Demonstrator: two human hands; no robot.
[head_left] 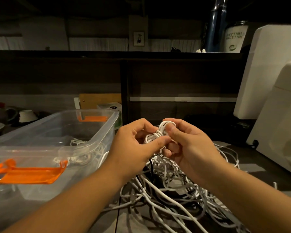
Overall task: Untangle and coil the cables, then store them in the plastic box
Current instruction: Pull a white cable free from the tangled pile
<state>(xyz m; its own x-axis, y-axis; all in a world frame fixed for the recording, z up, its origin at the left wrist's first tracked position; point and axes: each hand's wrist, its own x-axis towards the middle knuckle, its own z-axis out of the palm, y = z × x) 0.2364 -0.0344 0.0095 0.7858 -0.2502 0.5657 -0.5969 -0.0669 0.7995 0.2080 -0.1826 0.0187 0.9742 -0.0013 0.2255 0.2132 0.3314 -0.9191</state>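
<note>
Here both hands pinch a white coil above tangled cables, beside the plastic box.

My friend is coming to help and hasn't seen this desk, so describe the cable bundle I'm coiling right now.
Start at the clear plastic box with orange latches on the left. Just right of it, both hands meet above a loose tangle of cables. The small white coil pinched between them is the only bundle wound tight and lifted off the table.

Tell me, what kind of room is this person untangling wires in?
Probably a dim room at home, perhaps near a kitchen: bowls and dishes sit at the left, a bottle stands on a dark wooden shelf, and a white appliance is on the right.
</note>
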